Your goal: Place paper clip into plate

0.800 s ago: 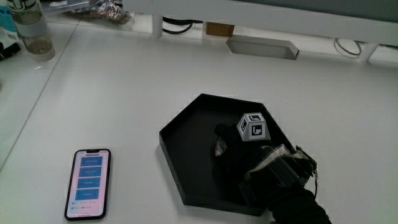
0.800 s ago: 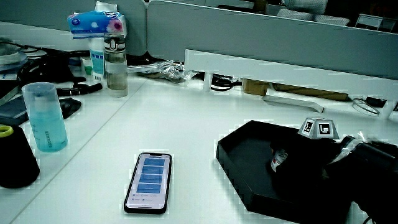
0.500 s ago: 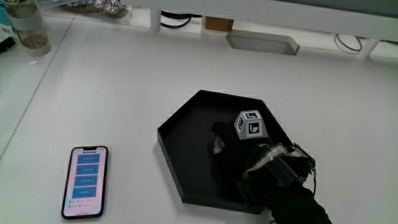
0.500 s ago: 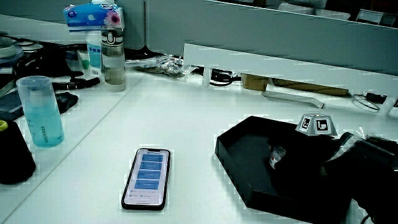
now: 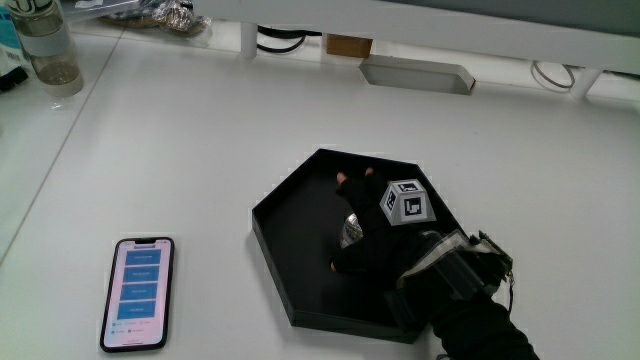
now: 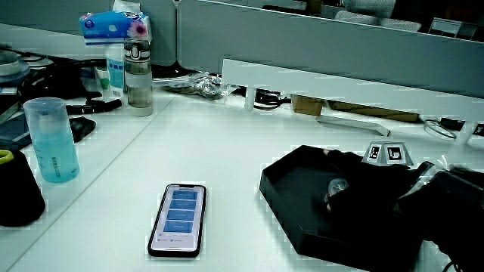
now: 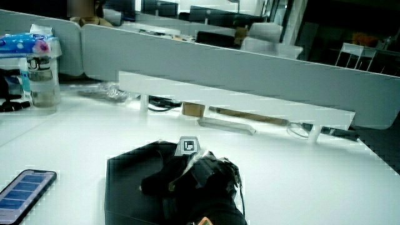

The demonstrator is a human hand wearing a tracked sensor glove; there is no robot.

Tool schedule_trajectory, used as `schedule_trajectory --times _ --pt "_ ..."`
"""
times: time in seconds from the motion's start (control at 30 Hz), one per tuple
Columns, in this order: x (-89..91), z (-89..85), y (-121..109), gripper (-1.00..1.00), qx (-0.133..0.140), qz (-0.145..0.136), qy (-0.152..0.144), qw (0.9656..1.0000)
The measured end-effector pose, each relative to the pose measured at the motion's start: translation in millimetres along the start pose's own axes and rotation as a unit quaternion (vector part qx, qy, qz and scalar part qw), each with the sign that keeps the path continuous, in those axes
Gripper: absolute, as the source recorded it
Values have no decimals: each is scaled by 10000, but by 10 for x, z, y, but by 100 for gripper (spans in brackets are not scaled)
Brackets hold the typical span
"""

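The black hexagonal plate (image 5: 290,225) lies on the white table, seen in both side views (image 6: 287,189) (image 7: 122,181). The gloved hand (image 5: 362,205) reaches over the plate from the edge nearest the person. Its fingers are stretched out and spread above the plate floor. The patterned cube (image 5: 405,203) rides on its back. A small shiny paper clip (image 5: 351,229) shows inside the plate, just under the palm between thumb and fingers, and also in a side view (image 6: 335,186). I cannot tell whether the glove still touches it.
A phone (image 5: 138,292) with a lit screen lies beside the plate, near the table's edge. A bottle (image 5: 45,45) stands farther off, with a blue cup (image 6: 53,140) and a dark round object (image 6: 15,189) beside the table. A white shelf (image 5: 420,72) and cables run along the partition.
The fingers, curled around the clip before, have stretched out and spread over the plate. The clip now shows low in the plate under the palm.
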State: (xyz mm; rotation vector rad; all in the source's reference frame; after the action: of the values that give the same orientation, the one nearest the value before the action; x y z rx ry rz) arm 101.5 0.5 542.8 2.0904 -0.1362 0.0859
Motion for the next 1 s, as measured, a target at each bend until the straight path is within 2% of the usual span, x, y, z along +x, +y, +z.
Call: schedule_trajectory --times 0.07,0.13,0.17,0.23,0.27,0.4,0.5,0.57,0.6,0.63,0.67,0.7,0.73,0.77,0.8,0.83,0.9,0.97,1.0 --pt "0 -49 41 0 -141 7 -17 9999" --pt "-2 -67 42 0 -87 -95 -80 9999" --pt "-1 -83 51 0 -161 -97 -95 9998" --pt "-5 -92 49 0 -144 -69 -77 9998" --pt "-7 -94 52 0 -76 -128 -136 9998" --pt "-25 -67 69 0 -96 -83 -81 9999" --pt "-83 -24 33 0 -28 -18 -200 9998" --pt "-99 -17 15 0 -76 26 -241 9997" --pt "-96 -5 4 0 15 -110 -283 9995" --pt "-95 -15 25 0 -91 -130 -313 9994" --pt "-116 0 7 0 -87 -28 -305 9995" --pt "-117 -7 16 -9 -114 -107 -356 9992" --pt "-113 -26 40 -18 -195 -54 -335 9992" --pt "-115 -24 33 -27 -108 -83 -406 9991" --pt "-107 -35 37 -36 -209 -58 -366 9991" --pt "-97 -38 39 -45 -149 -83 -323 9993" --pt "-101 -57 46 -64 -203 -81 -445 9988" --pt "-80 -101 86 -82 -457 -115 -530 9975" --pt "-61 -114 96 -91 -567 -33 -418 9975"
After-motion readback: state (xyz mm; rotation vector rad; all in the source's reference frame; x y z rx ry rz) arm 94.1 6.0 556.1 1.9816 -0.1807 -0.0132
